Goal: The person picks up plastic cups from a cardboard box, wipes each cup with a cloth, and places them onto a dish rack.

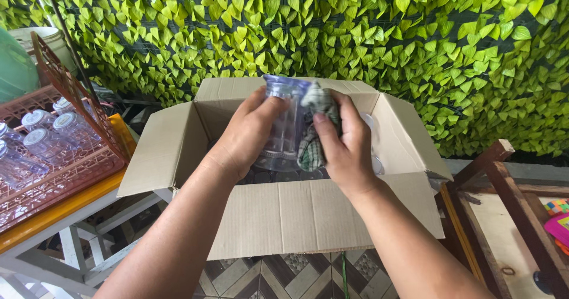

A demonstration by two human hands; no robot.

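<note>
Behind everything, a wall of leaves (415, 44) fills the top of the view — flat, glossy, bright green and closely overlapped. Below it sits a cardboard box (308, 216), plain brown and matte, its four flaps folded outward and its front wall facing the camera. To the left a rack (71, 174) of pinkish-brown plastic lattice rests on an orange-edged surface (53, 213), carrying rows of clear glasses (38, 139) set mouth down, their round bases upward. To the right stands a dark wooden frame (504, 180) with rough, square rails. The floor (284, 275) under the box shows patterned tiles in grey and brown.

Over the open box both forearms reach in. The left hand (246, 136) is wrapped around the side of a clear glass (284, 121) — a tall, smooth tumbler with a bluish tint, held upright just above the box opening, other glasses dimly visible beneath it. The right hand (347, 148) is closed on a cloth (314, 133), a soft crumpled rag in green-and-white check, pressed against the right side of the glass, its upper end bunched at the rim.
</note>
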